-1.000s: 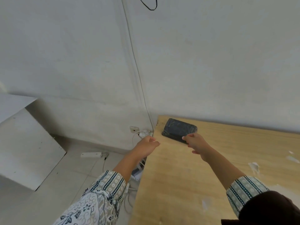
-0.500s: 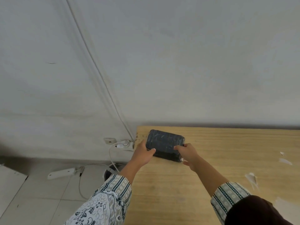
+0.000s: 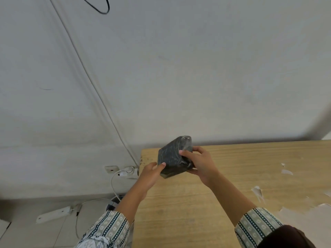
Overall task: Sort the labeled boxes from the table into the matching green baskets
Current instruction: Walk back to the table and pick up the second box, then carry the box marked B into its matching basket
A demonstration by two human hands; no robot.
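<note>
I have both hands on the box (image 3: 172, 157), a dark one wrapped in shiny film, and it is up off the desk (image 3: 232, 185), tilted with one corner highest, above the desk's far left corner by the wall (image 3: 179, 77). My right hand (image 3: 200, 166) is clamped on its right side, thumb across the upper face and fingers (image 3: 194, 149) curled round the far edge. My left hand (image 3: 150, 174) presses its thumb against the lower left edge; I cannot tell how far its other fingers reach under. I see no readable label on the face turned to me. The desk is light wood, with torn white patches (image 3: 258, 193) on its right part. Past its left edge, a white cable (image 3: 114, 183) runs down from a wall socket (image 3: 129, 170) toward the floor, where a white power strip (image 3: 53, 214) lies.
</note>
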